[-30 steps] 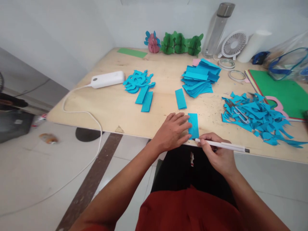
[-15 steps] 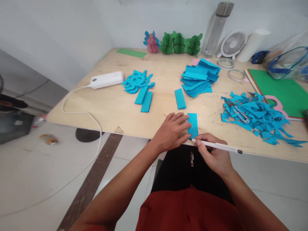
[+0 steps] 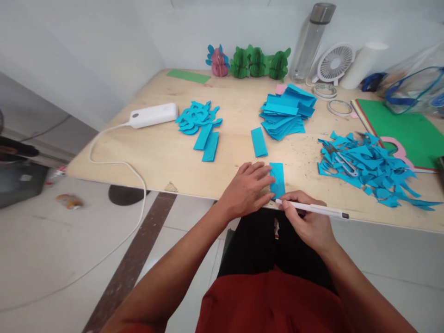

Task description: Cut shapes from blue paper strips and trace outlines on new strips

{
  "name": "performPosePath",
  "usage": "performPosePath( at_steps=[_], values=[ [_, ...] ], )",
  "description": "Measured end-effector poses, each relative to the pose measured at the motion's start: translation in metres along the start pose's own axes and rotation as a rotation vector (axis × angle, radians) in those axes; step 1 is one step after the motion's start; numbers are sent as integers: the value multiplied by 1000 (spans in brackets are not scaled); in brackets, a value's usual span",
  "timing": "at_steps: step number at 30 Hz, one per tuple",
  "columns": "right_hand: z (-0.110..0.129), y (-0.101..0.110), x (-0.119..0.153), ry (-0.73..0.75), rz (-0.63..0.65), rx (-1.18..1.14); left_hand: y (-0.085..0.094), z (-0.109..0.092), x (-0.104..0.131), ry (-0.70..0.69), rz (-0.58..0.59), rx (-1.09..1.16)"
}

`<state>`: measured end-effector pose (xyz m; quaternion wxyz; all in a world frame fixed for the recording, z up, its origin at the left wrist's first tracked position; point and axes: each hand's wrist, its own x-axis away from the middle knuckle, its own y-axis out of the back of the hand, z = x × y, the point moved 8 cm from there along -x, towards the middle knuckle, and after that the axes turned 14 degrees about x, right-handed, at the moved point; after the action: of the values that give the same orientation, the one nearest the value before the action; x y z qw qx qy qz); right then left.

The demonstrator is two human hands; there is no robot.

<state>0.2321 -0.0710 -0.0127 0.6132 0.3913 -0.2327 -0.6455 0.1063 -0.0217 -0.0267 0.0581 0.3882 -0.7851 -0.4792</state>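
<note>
A small blue paper rectangle (image 3: 278,179) lies at the table's front edge, with faint lines on it. My left hand (image 3: 248,190) rests on its left side, fingers stretched out and lying flat. My right hand (image 3: 308,222) pinches a white pen (image 3: 315,208) with a dark end; the tip is at the paper's lower edge. Just beyond lies another blue rectangle (image 3: 259,142). Two more blue pieces (image 3: 210,146) sit to the left, beside a heap of blue cut-out shapes (image 3: 197,117). Farther back is a stack of folded blue papers (image 3: 286,113).
Blue scraps (image 3: 374,169) with a cutter knife (image 3: 346,165) on them lie at right, beside green sheets (image 3: 416,134). Along the wall stand paper figures (image 3: 257,62), a bottle (image 3: 308,46) and a small fan (image 3: 335,64). A corded white device (image 3: 154,115) lies at left.
Almost nothing differs. Both hands, the pen and the paper keep their places; the whole view has shifted very slightly.
</note>
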Motion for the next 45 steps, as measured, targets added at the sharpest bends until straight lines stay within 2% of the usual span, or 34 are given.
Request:
performPosePath(
  at_steps=[5, 11, 27, 45],
  values=[
    [-7, 0, 2, -68, 8, -44, 0, 0, 1, -2, -1, 0],
    [-3, 1, 0, -12, -15, 8, -1, 0, 0, -8, -6, 0],
    [0, 2, 1, 8, -40, 67, 0, 0, 0, -9, -3, -1],
    [-10, 10, 1, -53, -42, 86, 0, 0, 0, -1, 2, 7]
  ],
)
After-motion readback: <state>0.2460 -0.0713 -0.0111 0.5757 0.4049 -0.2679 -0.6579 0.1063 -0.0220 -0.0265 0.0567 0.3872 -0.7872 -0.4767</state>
